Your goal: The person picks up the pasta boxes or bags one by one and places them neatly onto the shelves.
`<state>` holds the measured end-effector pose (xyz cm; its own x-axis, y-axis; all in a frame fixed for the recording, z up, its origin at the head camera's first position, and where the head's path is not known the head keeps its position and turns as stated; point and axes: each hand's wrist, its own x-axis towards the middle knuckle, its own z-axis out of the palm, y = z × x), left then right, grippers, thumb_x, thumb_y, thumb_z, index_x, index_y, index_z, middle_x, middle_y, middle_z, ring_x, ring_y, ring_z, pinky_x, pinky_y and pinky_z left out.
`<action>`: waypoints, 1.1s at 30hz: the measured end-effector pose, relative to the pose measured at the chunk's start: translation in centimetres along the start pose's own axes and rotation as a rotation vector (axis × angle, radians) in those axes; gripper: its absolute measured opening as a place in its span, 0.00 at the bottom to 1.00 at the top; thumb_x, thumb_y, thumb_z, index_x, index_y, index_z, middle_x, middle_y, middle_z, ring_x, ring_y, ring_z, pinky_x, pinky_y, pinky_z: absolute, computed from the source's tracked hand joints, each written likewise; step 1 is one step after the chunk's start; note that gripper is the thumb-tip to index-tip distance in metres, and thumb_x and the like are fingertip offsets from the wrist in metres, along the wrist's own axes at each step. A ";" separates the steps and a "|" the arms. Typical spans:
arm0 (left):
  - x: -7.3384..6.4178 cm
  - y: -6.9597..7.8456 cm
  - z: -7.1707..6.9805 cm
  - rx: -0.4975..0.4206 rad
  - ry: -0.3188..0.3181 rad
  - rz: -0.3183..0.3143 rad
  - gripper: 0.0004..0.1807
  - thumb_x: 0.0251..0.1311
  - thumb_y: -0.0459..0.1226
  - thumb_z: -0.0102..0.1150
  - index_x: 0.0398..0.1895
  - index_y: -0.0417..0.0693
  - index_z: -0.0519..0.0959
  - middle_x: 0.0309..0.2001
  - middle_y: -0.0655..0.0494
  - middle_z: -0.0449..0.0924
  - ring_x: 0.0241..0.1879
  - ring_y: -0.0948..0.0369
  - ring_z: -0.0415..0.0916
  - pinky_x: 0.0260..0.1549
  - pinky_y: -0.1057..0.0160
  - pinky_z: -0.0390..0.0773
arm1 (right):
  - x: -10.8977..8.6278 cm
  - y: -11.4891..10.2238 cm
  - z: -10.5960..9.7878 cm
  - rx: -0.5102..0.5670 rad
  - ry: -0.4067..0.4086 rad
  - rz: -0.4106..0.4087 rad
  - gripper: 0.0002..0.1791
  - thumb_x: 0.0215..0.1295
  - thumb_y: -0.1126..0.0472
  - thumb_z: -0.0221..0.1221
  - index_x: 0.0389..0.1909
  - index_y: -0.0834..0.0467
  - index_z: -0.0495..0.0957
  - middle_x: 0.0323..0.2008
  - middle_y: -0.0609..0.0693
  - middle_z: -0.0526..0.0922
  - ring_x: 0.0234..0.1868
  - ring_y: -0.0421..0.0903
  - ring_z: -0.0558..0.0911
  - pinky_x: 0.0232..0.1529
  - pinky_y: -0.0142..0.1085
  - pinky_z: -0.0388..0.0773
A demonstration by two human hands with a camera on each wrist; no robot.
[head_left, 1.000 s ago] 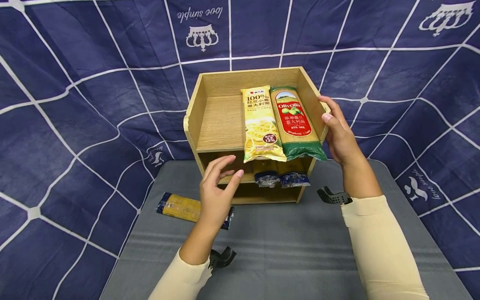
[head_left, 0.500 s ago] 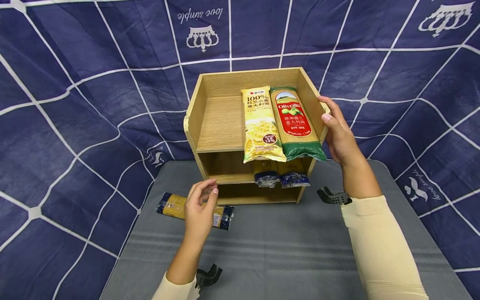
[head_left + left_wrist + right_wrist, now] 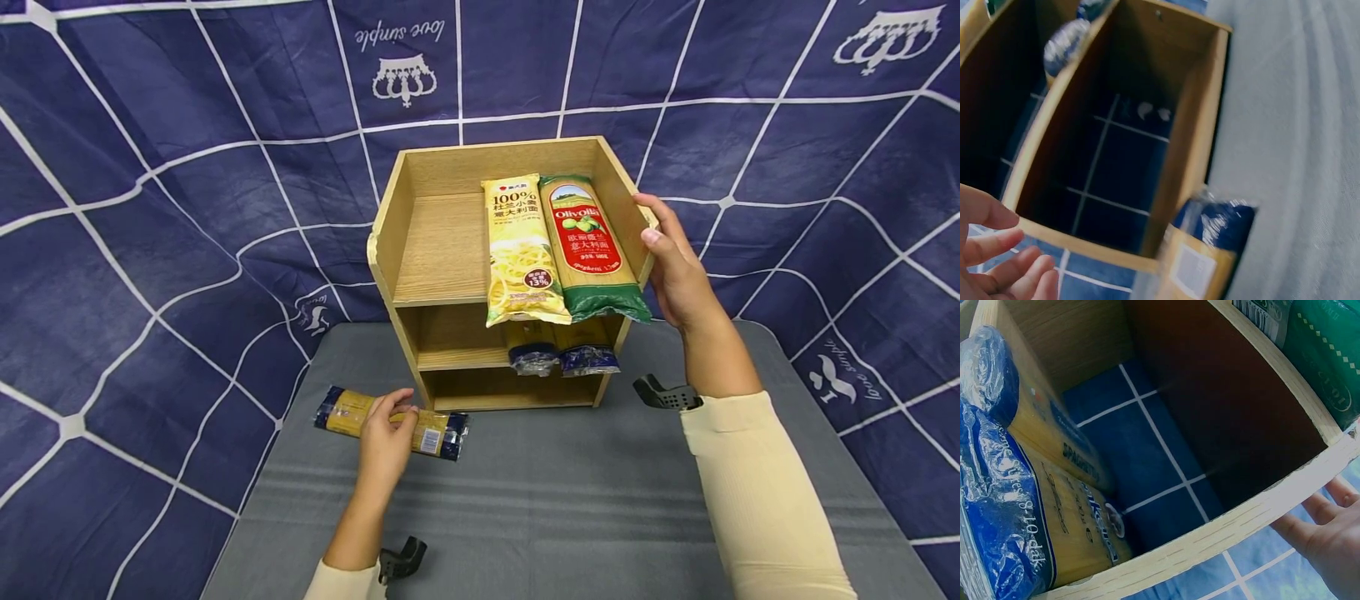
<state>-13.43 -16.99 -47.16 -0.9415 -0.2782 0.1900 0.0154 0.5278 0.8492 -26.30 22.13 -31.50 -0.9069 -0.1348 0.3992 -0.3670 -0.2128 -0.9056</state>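
Observation:
My left hand point(image 3: 386, 437) hovers over a spaghetti pack point(image 3: 433, 440) with dark blue ends, lying on the grey cloth left of a wooden shelf point(image 3: 442, 250). Its fingers are loosely bent with nothing between them; in the left wrist view the pack point(image 3: 1194, 269) shows beyond them. My right hand point(image 3: 678, 279) holds the right side panel of the shelf, thumb at the front edge and fingers over the top edge. On the top tier, a yellow pasta pack point(image 3: 525, 250) lies beside a green-and-red spaghetti pack point(image 3: 592, 242).
Two blue-ended spaghetti packs, one at the right point(image 3: 588, 358) and one beside it point(image 3: 534, 358), stick out of the middle tier. The bottom tier point(image 3: 517, 390) lies beneath them. Blue cloth with white lines point(image 3: 285, 108) hangs behind and at both sides.
My left hand has come down and left from in front of the shelf to above the loose spaghetti pack. My right hand has kept its place on the side panel.

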 end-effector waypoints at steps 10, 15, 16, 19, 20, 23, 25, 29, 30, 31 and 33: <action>1.8 -3.3 1.0 0.232 -0.120 -0.014 0.26 0.57 0.29 0.58 0.63 0.38 0.78 0.62 0.39 0.76 0.55 0.41 0.75 0.58 0.44 0.73 | 0.1 0.2 0.0 0.000 0.002 -0.004 0.28 0.72 0.51 0.49 0.73 0.42 0.64 0.64 0.52 0.60 0.62 0.52 0.64 0.55 0.43 0.65; 2.6 -4.6 1.4 0.297 -0.207 0.014 0.28 0.59 0.29 0.58 0.66 0.32 0.73 0.66 0.34 0.72 0.70 0.36 0.63 0.70 0.39 0.63 | 0.1 0.2 -0.1 0.002 0.003 -0.003 0.28 0.72 0.51 0.49 0.73 0.42 0.64 0.63 0.52 0.61 0.61 0.52 0.65 0.55 0.43 0.66; 2.7 -4.8 1.5 0.316 -0.218 0.023 0.29 0.59 0.29 0.58 0.66 0.31 0.73 0.67 0.33 0.71 0.71 0.35 0.61 0.71 0.38 0.61 | 0.1 0.2 -0.1 0.002 0.002 -0.002 0.28 0.72 0.51 0.49 0.73 0.42 0.64 0.63 0.52 0.60 0.61 0.53 0.65 0.55 0.42 0.66; 3.1 -5.5 1.7 0.386 -0.258 0.045 0.30 0.57 0.28 0.59 0.66 0.30 0.72 0.69 0.32 0.69 0.74 0.33 0.55 0.73 0.36 0.56 | 0.1 0.1 0.0 0.000 0.000 -0.001 0.29 0.72 0.51 0.49 0.73 0.42 0.64 0.63 0.53 0.60 0.61 0.53 0.65 0.54 0.42 0.67; 3.1 -5.7 1.8 0.405 -0.271 0.047 0.31 0.56 0.27 0.59 0.66 0.30 0.72 0.69 0.32 0.68 0.74 0.33 0.55 0.72 0.34 0.55 | 0.1 0.2 0.0 0.000 0.001 0.000 0.29 0.71 0.51 0.49 0.73 0.42 0.63 0.64 0.53 0.60 0.61 0.53 0.65 0.54 0.42 0.67; 3.1 -6.1 1.9 0.449 -0.316 0.027 0.33 0.54 0.28 0.56 0.68 0.33 0.72 0.72 0.34 0.65 0.76 0.34 0.52 0.71 0.30 0.54 | 0.2 0.1 0.0 0.001 0.001 0.000 0.29 0.71 0.51 0.49 0.73 0.42 0.63 0.64 0.52 0.60 0.62 0.53 0.65 0.55 0.42 0.67; 3.2 -6.4 2.0 0.470 -0.334 0.017 0.33 0.54 0.29 0.55 0.68 0.35 0.72 0.73 0.35 0.65 0.76 0.34 0.52 0.69 0.27 0.53 | 0.2 0.1 0.0 0.000 0.002 -0.001 0.29 0.71 0.51 0.49 0.73 0.42 0.64 0.63 0.52 0.61 0.62 0.53 0.65 0.55 0.43 0.66; 3.5 -7.0 2.1 0.517 -0.353 0.050 0.33 0.53 0.30 0.54 0.68 0.36 0.73 0.71 0.35 0.67 0.76 0.35 0.53 0.69 0.29 0.53 | 0.2 0.1 0.1 -0.003 0.005 -0.002 0.29 0.71 0.51 0.49 0.73 0.42 0.64 0.64 0.52 0.60 0.62 0.53 0.64 0.56 0.43 0.65; 3.6 -7.1 2.1 0.526 -0.357 0.063 0.33 0.52 0.30 0.54 0.67 0.36 0.73 0.71 0.35 0.68 0.76 0.35 0.53 0.69 0.29 0.53 | 0.2 0.1 0.1 -0.005 0.006 -0.001 0.29 0.71 0.51 0.49 0.73 0.42 0.64 0.64 0.52 0.60 0.62 0.53 0.64 0.56 0.43 0.65; 3.7 -7.2 2.1 0.536 -0.360 0.079 0.33 0.52 0.29 0.54 0.66 0.36 0.74 0.70 0.35 0.70 0.76 0.35 0.53 0.69 0.29 0.54 | 0.2 0.1 0.1 -0.005 0.005 0.001 0.29 0.71 0.51 0.49 0.73 0.42 0.64 0.64 0.52 0.60 0.62 0.53 0.64 0.56 0.43 0.65; 3.8 -7.3 2.1 0.545 -0.372 0.089 0.32 0.52 0.28 0.53 0.65 0.36 0.75 0.68 0.36 0.71 0.76 0.36 0.53 0.71 0.30 0.51 | 0.2 0.2 0.1 -0.002 0.004 0.004 0.29 0.71 0.50 0.49 0.73 0.42 0.64 0.64 0.52 0.60 0.62 0.53 0.64 0.56 0.44 0.65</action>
<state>-17.82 -20.20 -53.63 -0.9994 0.0292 -0.0181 0.0179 0.8933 0.4491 -26.54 21.97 -31.54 -0.9092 -0.1323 0.3948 -0.3635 -0.2101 -0.9076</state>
